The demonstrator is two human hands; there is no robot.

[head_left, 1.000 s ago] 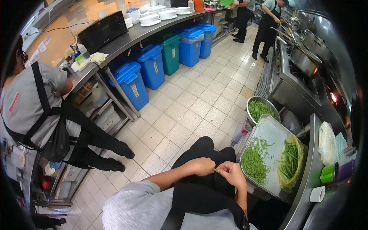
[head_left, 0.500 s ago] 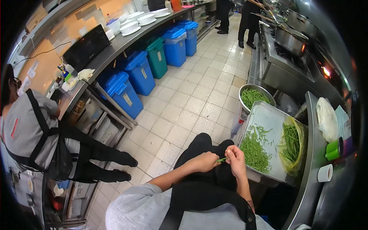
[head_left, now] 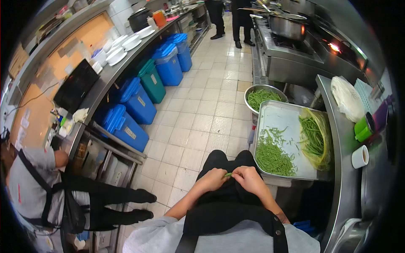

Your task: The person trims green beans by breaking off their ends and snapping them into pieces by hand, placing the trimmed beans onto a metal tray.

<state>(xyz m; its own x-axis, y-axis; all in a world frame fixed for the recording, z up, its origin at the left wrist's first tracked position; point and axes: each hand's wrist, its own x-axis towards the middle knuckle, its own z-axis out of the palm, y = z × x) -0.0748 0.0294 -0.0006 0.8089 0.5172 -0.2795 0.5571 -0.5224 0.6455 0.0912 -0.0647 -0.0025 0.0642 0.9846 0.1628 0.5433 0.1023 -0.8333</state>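
Note:
Above my lap, my left hand is closed around a green bean, and a short length of it shows between the hands. My right hand pinches the other end with thumb and fingers. To the right is a metal tray with a pile of short cut bean pieces at its near left. Whole green beans lie in a yellow plastic bag on the tray's right side. Behind the tray, a steel bowl holds more green beans.
A stove with a large pot and a flame is at the back right. Lidded blue bins and a green bin line the left counter. One co-worker stands at left; two people stand far back. A white cup is right.
The view has turned, shifting the scene left. My right hand has come down level with my left, and both hands remain on a bean.

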